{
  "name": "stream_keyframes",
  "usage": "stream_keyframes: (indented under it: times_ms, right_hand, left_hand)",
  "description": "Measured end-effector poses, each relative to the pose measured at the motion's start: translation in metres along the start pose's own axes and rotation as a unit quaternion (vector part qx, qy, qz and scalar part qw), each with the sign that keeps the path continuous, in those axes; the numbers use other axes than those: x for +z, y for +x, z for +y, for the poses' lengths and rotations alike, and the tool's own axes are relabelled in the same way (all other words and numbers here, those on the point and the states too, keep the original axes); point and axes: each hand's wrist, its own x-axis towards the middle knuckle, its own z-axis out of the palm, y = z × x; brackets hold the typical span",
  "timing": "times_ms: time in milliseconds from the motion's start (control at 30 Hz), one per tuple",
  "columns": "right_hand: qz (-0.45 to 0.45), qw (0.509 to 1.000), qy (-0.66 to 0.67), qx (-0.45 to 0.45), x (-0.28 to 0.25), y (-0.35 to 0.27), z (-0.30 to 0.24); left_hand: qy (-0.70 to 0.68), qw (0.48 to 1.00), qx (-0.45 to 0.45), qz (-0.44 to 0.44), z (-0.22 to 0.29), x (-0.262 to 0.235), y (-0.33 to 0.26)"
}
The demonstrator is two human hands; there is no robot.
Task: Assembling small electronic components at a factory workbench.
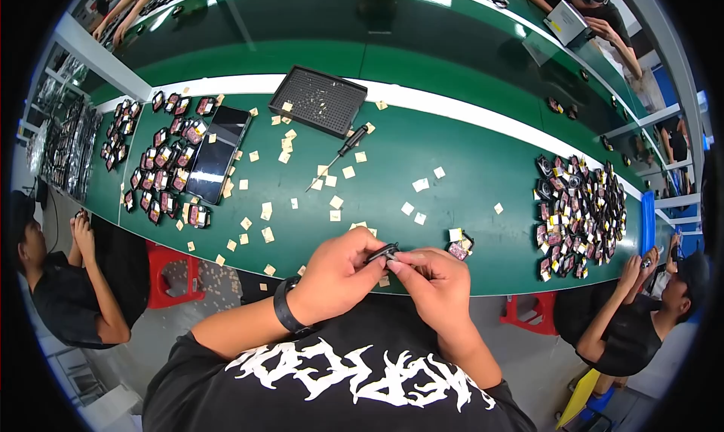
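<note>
A small black plastic part [383, 252] is pinched between my two hands at the near edge of the green table. My left hand [335, 270], with a black band on its wrist, grips it with thumb and fingers. The fingertips of my right hand [434, 281] press on its other end; fine detail is too small to make out. Just beyond my right hand lies a similar black unit [460, 245] with a reddish face and a white tag. Small cream paper squares [335, 202] are scattered in front of my hands.
A black perforated tray [318, 100] and a screwdriver [339, 156] lie farther back. To the left are a dark flat tablet-like panel [219, 156] and rows of black units [162, 159]. A large pile of units [579, 217] covers the right. Co-workers sit on both sides.
</note>
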Motion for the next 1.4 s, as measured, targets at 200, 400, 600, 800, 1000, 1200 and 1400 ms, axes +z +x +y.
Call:
stream_keyframes:
  times_ms: [200,400,600,800,1000,1200,1400]
  right_hand:
    - [-0.015,0.996,0.038,0.079,-0.002,0.000,0.005]
    - [0.030,0.986,0.115,0.113,0.004,-0.005,0.033]
    - [-0.021,0.968,0.166,0.186,0.000,-0.006,0.019]
    - [-0.051,0.964,0.157,0.210,-0.002,-0.007,0.000]
    - [-0.066,0.961,0.184,0.194,-0.007,-0.015,0.007]
    - [-0.035,0.977,0.127,0.166,-0.027,-0.020,-0.006]
    - [-0.031,0.990,-0.136,-0.033,-0.027,-0.026,-0.025]
  left_hand:
    - [-0.027,0.998,-0.032,-0.043,-0.009,-0.011,0.004]
    - [-0.108,0.989,-0.036,-0.094,-0.014,-0.016,0.002]
    - [-0.118,0.983,-0.024,-0.137,-0.010,-0.022,-0.004]
    - [0.027,0.991,-0.013,-0.128,0.006,-0.016,-0.009]
    - [0.137,0.984,-0.018,-0.108,0.022,-0.019,-0.017]
    - [0.067,0.991,-0.049,-0.106,0.030,-0.030,-0.028]
    - [-0.078,0.984,-0.121,-0.105,0.047,-0.031,-0.036]
